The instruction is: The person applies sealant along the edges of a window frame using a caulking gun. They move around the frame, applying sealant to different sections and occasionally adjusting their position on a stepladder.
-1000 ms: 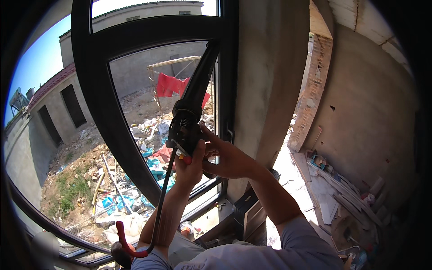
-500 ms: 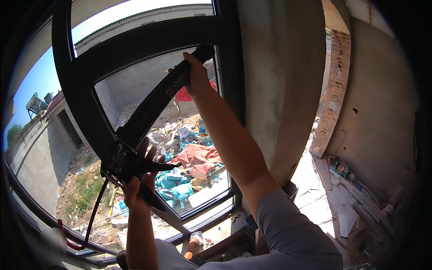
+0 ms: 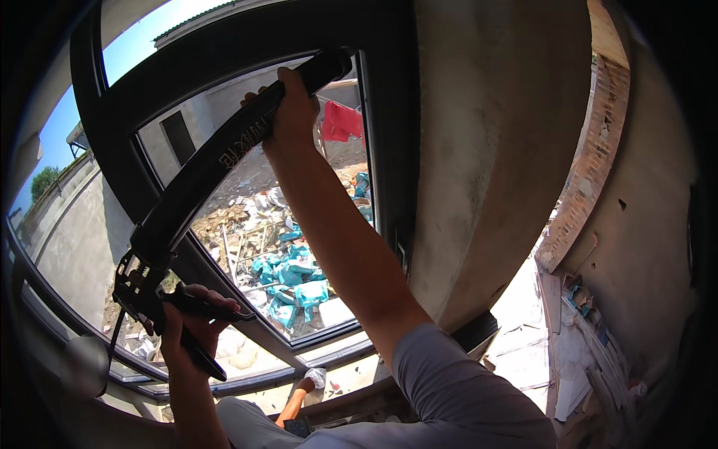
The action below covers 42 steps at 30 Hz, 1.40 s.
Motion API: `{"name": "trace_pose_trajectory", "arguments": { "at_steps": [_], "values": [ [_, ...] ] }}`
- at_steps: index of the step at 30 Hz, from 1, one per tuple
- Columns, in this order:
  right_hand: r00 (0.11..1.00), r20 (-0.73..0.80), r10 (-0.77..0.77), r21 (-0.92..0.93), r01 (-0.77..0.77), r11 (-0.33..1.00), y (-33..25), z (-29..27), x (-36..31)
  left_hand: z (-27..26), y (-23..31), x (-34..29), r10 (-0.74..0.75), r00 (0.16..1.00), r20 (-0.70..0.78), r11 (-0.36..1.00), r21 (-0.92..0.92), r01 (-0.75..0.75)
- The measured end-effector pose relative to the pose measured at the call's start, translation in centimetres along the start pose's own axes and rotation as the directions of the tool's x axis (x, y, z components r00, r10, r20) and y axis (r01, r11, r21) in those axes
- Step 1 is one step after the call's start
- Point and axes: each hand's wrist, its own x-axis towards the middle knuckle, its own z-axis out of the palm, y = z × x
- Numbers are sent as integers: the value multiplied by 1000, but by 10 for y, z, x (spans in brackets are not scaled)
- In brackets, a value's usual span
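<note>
Black caulking gun (image 3: 200,179) hangs across the window frame (image 3: 123,168), nose near the frame's inner top-right corner. Right hand (image 3: 294,116) wraps the barrel, left hand (image 3: 191,322) grips the handle end; if either slips, nose could smack the frame.

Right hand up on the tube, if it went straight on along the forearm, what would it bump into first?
Probably the top bar of the black window frame, just past the right hand and carried with it the caulking gun. Depth is hard to judge here.
</note>
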Motion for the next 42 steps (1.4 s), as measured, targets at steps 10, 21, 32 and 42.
{"name": "trace_pose_trajectory", "arguments": {
  "at_steps": [10, 21, 32, 42],
  "values": [
    [994, 74, 86, -86, -80, 993, -18, -5, 18, 10, 16, 2, 14, 992, -128, 1000, -8, -15],
    [997, -39, 60, -177, -66, 982, -22, -6, 18, 22, 25, -2, 47, 960, -275, 989, 149, -6],
    [991, -38, 128, -219, -134, 967, -21, -14, -3, 23, 49, -17, 43, 941, -335, 948, 312, 68],
    [972, -183, 147, -265, -193, 945, -35, -51, -20, 11, 32, -31, -42, 953, -298, 920, 361, 154]
  ]
}}
